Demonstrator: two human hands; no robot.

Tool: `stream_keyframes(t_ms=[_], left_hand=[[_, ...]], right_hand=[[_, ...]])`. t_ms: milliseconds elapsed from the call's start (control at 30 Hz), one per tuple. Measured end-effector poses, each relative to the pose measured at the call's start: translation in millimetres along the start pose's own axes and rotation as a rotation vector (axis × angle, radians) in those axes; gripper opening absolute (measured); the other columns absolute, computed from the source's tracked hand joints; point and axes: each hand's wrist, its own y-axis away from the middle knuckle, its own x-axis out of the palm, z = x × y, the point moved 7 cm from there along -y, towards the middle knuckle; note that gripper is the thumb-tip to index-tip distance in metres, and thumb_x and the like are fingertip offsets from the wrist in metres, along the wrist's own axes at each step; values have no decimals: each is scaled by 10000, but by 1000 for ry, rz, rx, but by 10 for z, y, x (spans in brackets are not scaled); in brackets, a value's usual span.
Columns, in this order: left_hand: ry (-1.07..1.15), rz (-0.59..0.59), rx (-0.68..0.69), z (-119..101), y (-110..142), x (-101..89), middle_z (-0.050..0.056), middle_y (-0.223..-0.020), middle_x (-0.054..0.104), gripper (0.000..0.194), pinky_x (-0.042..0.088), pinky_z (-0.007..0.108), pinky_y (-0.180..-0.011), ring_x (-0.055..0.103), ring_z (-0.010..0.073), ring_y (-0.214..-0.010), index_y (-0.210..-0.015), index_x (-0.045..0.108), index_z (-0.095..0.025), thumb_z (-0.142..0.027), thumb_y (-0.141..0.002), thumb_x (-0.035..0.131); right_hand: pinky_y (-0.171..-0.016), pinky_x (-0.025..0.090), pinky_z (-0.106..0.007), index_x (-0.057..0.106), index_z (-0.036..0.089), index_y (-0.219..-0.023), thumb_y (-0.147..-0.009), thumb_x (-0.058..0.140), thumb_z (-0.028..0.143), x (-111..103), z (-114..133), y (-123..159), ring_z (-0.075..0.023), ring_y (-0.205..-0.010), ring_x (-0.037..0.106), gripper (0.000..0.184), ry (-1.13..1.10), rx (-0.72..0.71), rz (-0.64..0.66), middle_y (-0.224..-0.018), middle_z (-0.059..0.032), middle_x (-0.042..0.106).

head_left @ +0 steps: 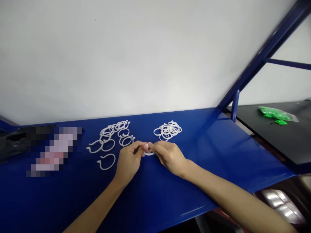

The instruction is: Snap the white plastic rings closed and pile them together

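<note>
Both of my hands meet over the middle of the blue table (pixel 213 152). My left hand (pixel 128 160) and my right hand (pixel 168 156) pinch one white plastic ring (pixel 148 153) between their fingertips, just above the table top. To the left lies a loose scatter of several open white rings (pixel 114 133), with a single ring (pixel 107 161) lying nearest to my left hand. Behind my right hand sits a tight pile of several white rings (pixel 168 130).
A blurred-out object (pixel 54 150) lies at the table's left, with a dark thing (pixel 11 144) beside it at the edge. A blue slanted frame post (pixel 262 53) rises at the right. Beyond it, a black table (pixel 279 136) carries a bag of green pieces (pixel 277 114).
</note>
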Motion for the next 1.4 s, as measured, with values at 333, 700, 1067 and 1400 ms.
stream_keyframes(t_ms=[333,700,1067,1400], left_hand=[[-369,11,305,-165,-165,-32,39,-952,767,308,495,386,-894,648,225,-904,-974,744,-256,-406,-962,476],[-980,17,274,152,-273,-321,138,-1014,714,301,468,510,-870,574,368,-1023,-1048,711,-179,-305,-902,480],[-828,-76,224,28,-267,-413,48,-810,729,181,428,440,-792,586,311,-892,-753,635,-254,-388,-865,588],[-307,36,-71,-4,-261,-443,-17,-696,668,284,410,296,-608,565,173,-631,-720,647,-241,-516,-772,695]], right_hand=[[-736,530,-282,641,200,-1207,-1005,445,130,-67,-206,-127,-179,-895,623,290,150,84,-19,-1058,-100,653],[-834,524,-442,678,137,-1146,-995,496,192,-237,-612,-169,-274,-910,521,242,367,210,-77,-1000,-131,679],[-871,516,-454,673,177,-1162,-999,505,219,-304,-424,-186,-267,-935,530,238,286,159,-143,-1007,-112,679],[-855,541,-388,605,166,-1193,-990,566,364,-16,-17,-153,-218,-938,616,286,-76,138,70,-1039,-96,691]])
